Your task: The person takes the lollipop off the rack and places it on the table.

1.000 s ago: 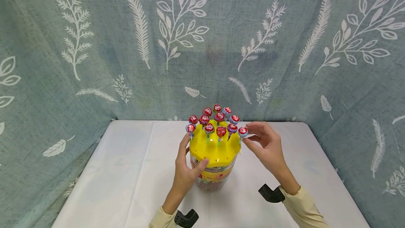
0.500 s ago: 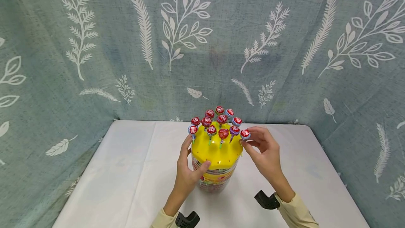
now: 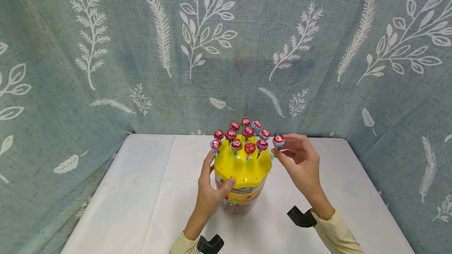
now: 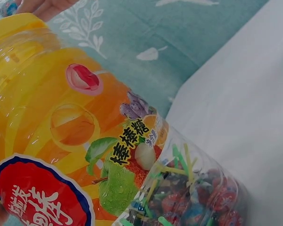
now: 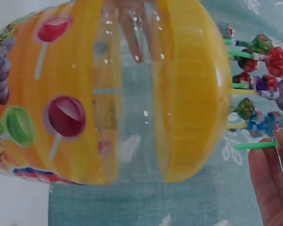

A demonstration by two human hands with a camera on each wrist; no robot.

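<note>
A clear plastic candy jar [image 4: 118, 155] with a fruit-printed label and a yellow lid [image 3: 243, 173] stands upright on the table. My left hand [image 3: 209, 193] grips it near the top, thumb at the front of the lid and fingers round the left side. Several wrapped lollipops [image 3: 249, 148] stand in holes in the lid, sticks down. Just beyond the lid's right edge, my right hand [image 3: 301, 162] pinches one lollipop [image 3: 278, 141] with a red, white and blue wrapper. In the right wrist view its green stick [image 5: 254, 146] shows a free end, apart from the lid.
More lollipops [image 4: 221, 195] fill the bottom of the jar. Small bare holes show along the front of the lid. A white cloth covers the table [image 3: 141, 199], and a green leaf-patterned curtain [image 3: 240, 58] hangs behind and at both sides.
My right hand has risen and shifted right with the lollipop, drawing it away from the lid's right edge. The left hand keeps its hold on the jar.
</note>
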